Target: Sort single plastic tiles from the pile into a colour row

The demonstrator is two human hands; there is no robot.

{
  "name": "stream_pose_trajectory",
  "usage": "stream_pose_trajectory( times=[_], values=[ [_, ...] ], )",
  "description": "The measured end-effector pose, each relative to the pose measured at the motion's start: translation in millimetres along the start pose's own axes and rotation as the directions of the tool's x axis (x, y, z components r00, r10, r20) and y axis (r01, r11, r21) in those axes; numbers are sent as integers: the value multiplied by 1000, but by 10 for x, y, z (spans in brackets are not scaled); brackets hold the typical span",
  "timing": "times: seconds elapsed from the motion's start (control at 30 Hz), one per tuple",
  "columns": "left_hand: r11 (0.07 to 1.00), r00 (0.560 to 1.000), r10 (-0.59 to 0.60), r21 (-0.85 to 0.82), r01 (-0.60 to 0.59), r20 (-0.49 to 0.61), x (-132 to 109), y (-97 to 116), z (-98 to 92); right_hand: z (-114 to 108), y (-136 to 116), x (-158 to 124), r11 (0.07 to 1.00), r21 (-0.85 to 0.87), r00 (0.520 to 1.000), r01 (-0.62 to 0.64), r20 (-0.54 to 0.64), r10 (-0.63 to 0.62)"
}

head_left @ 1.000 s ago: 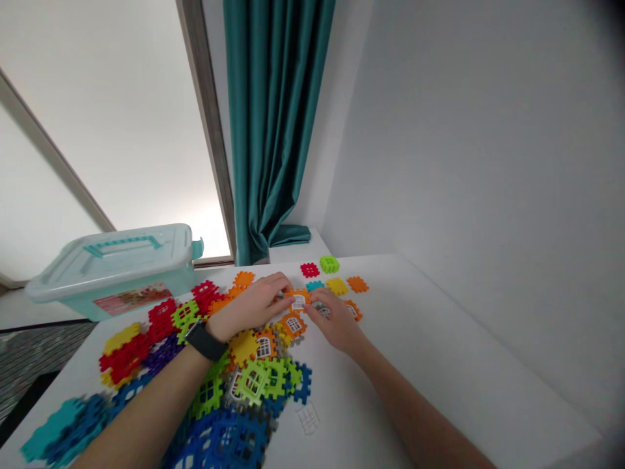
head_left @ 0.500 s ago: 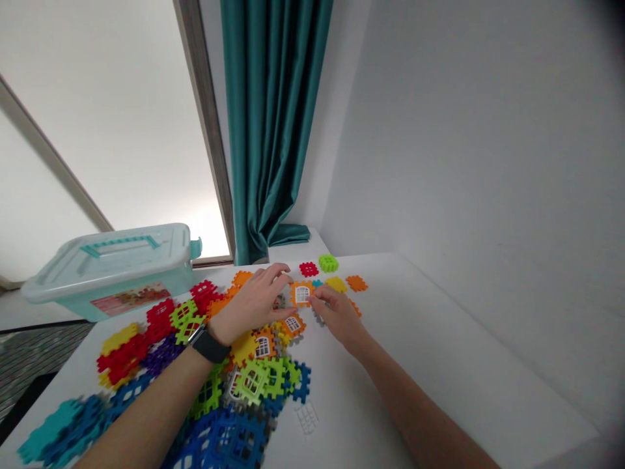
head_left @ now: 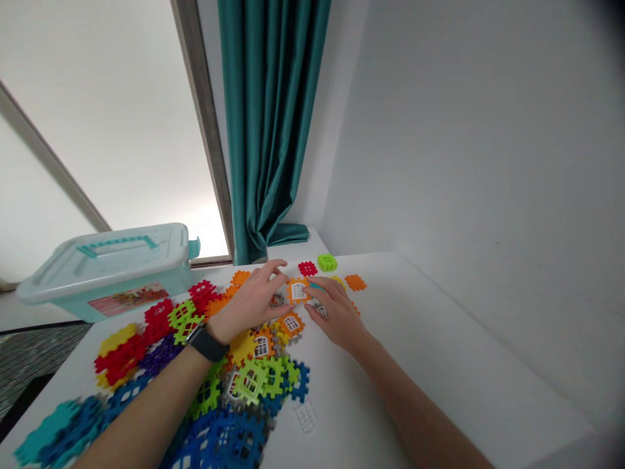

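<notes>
Between my hands, an orange interlocking tile with a white window insert (head_left: 297, 291) faces me. My left hand (head_left: 256, 296), with a dark watch on its wrist, hovers over the pile's far part; its thumb and fingers are apart, left of the tile. My right hand (head_left: 336, 316) is at the tile's right edge, index finger over it and thumb spread away below. Whether that finger presses on the tile I cannot tell. Another orange window tile (head_left: 291, 324) lies just below. Yellow and grey pieces are partly hidden behind my right hand.
A heap of blue tiles (head_left: 219, 440), green tiles (head_left: 251, 381) and red tiles (head_left: 122, 358) spreads on the left. A lidded teal box (head_left: 122, 267) stands behind it. Red (head_left: 307, 268), lime (head_left: 327, 262) and orange (head_left: 355, 282) pieces lie at the back. A loose white window frame (head_left: 306, 417) lies nearer.
My right hand's fingers have spread from a pinch at the orange window tile's right edge, with the palm now turned further down. My left hand has hardly moved.
</notes>
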State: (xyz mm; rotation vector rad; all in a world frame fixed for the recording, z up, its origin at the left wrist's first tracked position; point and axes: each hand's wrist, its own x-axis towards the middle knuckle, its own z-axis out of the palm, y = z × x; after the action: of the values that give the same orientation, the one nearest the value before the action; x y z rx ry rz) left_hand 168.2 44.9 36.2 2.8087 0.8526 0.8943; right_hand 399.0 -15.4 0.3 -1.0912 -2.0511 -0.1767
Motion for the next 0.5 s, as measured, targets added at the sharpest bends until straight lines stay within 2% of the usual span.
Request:
stream_pose_trajectory(
  times=[0.5],
  values=[
    [999,999,-30,-14,30,15,0,6,15,-10,-22,7,1000,13,1000,8,3,-8]
  ],
)
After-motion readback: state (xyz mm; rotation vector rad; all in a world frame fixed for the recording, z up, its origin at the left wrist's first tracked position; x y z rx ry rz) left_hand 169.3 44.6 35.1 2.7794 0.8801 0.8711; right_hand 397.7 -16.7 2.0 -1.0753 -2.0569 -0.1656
